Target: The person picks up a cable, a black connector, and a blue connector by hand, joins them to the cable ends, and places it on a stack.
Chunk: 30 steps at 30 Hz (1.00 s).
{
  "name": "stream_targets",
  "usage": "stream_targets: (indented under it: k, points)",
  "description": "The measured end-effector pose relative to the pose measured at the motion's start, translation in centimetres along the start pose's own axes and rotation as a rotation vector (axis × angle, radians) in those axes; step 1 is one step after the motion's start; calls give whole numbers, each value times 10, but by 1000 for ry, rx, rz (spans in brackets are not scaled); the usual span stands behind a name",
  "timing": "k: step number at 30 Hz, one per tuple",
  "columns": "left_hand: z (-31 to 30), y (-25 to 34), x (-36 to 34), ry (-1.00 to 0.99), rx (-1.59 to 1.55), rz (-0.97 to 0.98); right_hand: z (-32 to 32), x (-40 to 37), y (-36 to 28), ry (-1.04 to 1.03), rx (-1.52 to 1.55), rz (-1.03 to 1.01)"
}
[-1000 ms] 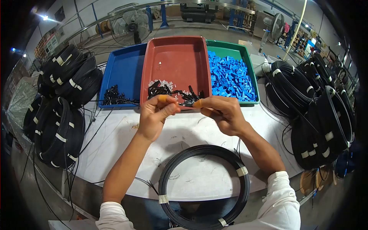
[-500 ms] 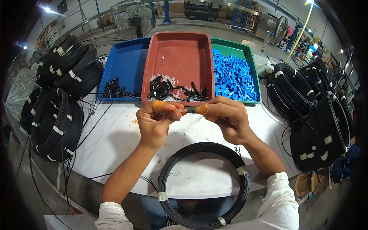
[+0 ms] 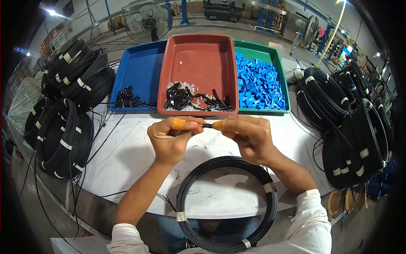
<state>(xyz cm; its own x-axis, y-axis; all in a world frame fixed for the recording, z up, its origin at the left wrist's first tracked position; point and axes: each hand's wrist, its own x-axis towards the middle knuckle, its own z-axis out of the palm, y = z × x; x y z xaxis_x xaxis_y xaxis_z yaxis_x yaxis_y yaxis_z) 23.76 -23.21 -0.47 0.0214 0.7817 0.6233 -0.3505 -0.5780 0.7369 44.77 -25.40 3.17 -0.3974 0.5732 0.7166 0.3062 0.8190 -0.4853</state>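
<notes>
My left hand [image 3: 171, 139] and my right hand [image 3: 251, 137] meet in front of the red tray, both with fingers pinched. Between their fingertips is a small black connector piece [image 3: 207, 125], its ends covered by the fingers. Orange tape wraps a finger on each hand. Below the hands lies a coil of black cable [image 3: 182, 178], bound with pale tape and reaching over the table's front edge. The red tray [image 3: 198, 55] holds black connector parts [image 3: 179, 96] and small whitish clear pieces [image 3: 186, 86].
A blue tray [image 3: 137, 63] with small black parts stands left of the red one. Right of it, a green tray [image 3: 262, 50] holds many blue pieces [image 3: 260, 82]. Black cable coils are stacked at the left [image 3: 63, 135] and right [image 3: 355, 144] on the white table [image 3: 131, 144].
The fingertips have drawn closer around the black piece. A whitish bit seen earlier at my left fingertips is now hidden. The view has shifted slightly.
</notes>
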Motion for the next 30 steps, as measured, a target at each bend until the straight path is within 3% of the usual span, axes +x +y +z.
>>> stream_targets:
  k: [5,13,16,19,26,30]
  points:
    - [-3,-9,-3,54,-92,-57,6,-2,-6,-1,-55,-14]
    - [4,-14,-9,92,-166,-67,15,-8,-8,72,134,251]
    - [5,-14,-7,101,-113,-193,10,-7,3,26,250,445]
    - [-1,-18,-6,72,-124,-262,8,-3,10,30,278,406]
    - [-1,-20,-11,96,65,-144,2,2,19,-1,-9,114]
    - [3,-17,-13,71,105,-163,0,1,26,-6,-21,88]
